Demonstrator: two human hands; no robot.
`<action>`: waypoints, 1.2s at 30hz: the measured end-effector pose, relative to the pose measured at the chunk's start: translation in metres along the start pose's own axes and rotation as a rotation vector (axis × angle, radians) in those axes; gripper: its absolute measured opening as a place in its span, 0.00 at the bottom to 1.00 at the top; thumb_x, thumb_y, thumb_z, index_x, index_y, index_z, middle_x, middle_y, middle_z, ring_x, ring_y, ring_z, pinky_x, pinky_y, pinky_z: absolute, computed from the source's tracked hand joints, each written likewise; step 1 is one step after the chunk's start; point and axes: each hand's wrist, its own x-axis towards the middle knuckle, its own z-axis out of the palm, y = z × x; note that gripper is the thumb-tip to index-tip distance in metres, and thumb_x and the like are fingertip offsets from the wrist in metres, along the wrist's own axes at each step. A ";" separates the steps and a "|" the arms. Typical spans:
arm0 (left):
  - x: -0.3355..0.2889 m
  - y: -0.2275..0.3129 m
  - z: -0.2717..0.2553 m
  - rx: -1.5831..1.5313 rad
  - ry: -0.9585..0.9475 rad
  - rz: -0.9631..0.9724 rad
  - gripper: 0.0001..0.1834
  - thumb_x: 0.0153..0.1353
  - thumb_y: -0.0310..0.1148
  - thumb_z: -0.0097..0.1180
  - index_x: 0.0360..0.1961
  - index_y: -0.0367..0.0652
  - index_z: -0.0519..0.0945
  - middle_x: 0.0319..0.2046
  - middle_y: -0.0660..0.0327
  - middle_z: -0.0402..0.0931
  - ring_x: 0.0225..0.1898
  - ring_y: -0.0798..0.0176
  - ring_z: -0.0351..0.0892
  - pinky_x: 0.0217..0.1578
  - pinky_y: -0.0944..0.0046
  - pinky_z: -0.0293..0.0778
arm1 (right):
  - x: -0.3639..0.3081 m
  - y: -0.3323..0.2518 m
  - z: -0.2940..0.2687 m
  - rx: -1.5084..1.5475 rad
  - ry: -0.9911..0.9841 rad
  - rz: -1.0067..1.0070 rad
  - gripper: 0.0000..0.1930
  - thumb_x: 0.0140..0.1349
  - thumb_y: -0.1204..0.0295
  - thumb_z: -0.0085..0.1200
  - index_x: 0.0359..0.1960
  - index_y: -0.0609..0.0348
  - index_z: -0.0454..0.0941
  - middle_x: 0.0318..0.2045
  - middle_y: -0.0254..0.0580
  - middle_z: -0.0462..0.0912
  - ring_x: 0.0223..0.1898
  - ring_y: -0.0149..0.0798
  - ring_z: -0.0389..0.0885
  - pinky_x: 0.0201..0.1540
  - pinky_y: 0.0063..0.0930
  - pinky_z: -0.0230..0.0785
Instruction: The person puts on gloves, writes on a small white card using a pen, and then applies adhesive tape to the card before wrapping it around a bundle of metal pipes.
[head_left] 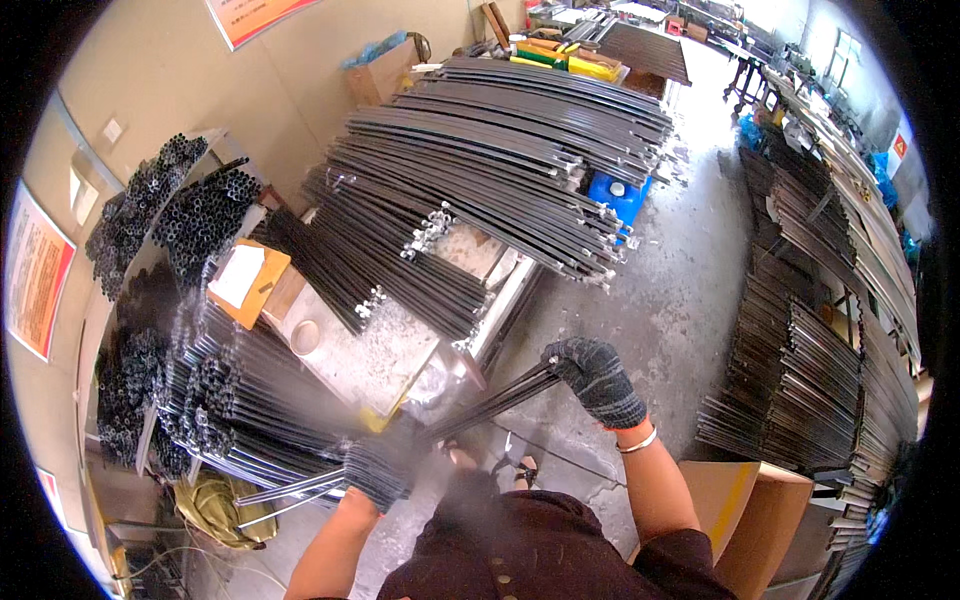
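Observation:
A small bundle of thin metal rods (497, 402) slants across in front of my body. My right hand (597, 380), in a dark grey knit glove, is closed round their upper right end. Lower left, my gloved left hand (378, 475) closes on rods whose bright ends poke out beyond it. A blurred patch hides the middle, but both hands seem to share one bundle. Close beside my left hand lies a stack of long dark tubes (290, 430). Beyond the hands, a work table (375, 350) carries rows of dark rods (480, 150), several with pale fittings at their ends.
Racks of hollow tubes (205, 215) stand at the left wall. An orange clipboard (262, 300) and a tape roll (305, 337) are on the table. A blue container (620, 200) sits by its right edge. Metal bar racks (800, 370) line the right, near a cardboard box (740, 510).

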 end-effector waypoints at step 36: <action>-0.013 0.026 0.021 -0.141 0.126 -0.020 0.27 0.54 0.39 0.58 0.55 0.42 0.71 0.30 0.52 0.79 0.22 0.47 0.76 0.23 0.50 0.70 | -0.019 -0.031 -0.006 0.839 0.227 0.563 0.09 0.63 0.70 0.55 0.34 0.65 0.80 0.23 0.38 0.81 0.22 0.27 0.76 0.21 0.21 0.65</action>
